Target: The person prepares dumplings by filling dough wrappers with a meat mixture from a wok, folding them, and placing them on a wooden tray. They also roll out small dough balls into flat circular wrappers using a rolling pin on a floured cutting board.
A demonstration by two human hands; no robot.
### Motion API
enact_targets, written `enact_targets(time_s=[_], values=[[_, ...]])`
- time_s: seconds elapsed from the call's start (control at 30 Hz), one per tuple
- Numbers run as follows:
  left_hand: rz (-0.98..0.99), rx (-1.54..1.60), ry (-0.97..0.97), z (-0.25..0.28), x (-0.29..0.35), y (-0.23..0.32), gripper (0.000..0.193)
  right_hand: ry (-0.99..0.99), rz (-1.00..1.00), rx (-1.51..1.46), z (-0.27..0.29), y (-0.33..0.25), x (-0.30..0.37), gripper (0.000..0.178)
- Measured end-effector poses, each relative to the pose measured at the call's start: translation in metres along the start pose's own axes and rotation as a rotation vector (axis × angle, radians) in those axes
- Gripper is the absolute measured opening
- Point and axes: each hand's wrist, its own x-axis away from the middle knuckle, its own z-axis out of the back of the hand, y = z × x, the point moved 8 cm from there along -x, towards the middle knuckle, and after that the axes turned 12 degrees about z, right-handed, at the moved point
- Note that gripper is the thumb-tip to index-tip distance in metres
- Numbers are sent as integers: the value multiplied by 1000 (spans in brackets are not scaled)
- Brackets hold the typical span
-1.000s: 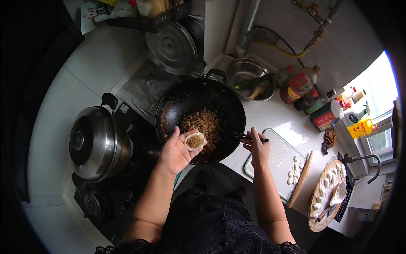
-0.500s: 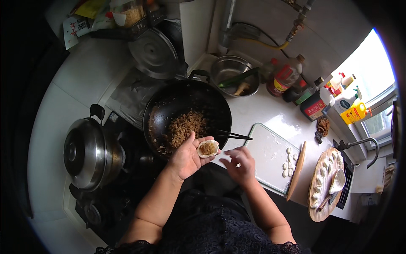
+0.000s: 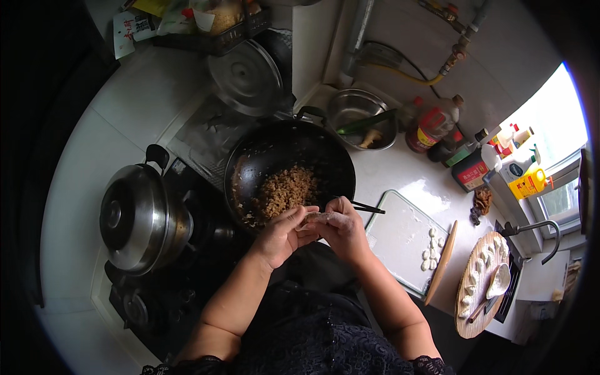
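Note:
Both hands meet over the near rim of a black wok (image 3: 337,156) that holds crumbly brown filling (image 3: 287,189). My left hand (image 3: 278,242) cradles a filled dumpling wrapper (image 3: 309,220) in its fingers. From the right, my right hand (image 3: 345,232) closes over the same wrapper, its fingers pinched at the edge. Most of the wrapper and its filling are hidden behind the fingers. Just beyond my right hand, dark chopsticks (image 3: 370,207) stick out over the wok's right rim.
To the right lie a cutting board (image 3: 397,234) with small dough pieces (image 3: 430,253), a rolling pin (image 3: 442,262) and a round slatted tray (image 3: 465,325) of dumplings. A lidded steel pot (image 3: 134,219) stands left. Behind are a steel bowl (image 3: 353,100) and several bottles (image 3: 434,125).
My right hand has moved left and up from beside the board to the wrapper and pinches it. The open, filled wrapper is now mostly covered. The whole view has shifted slightly.

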Motion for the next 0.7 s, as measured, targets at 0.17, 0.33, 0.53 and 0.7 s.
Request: enact_targets(time_s=[0.17,0.33,0.53,0.7], values=[[-89,-147,62,-4,11,11,44,31,-58,-101,-6,5,-11,13],[-155,-148,113,-1,11,18,42,142,-124,-149,2,3,-16,12],[-188,-71,70,0,8,25,40,290,-560,-532,-4,42,32,16],[-148,-13,58,4,-1,20,37,224,-562,-641,-12,32,29,30]])
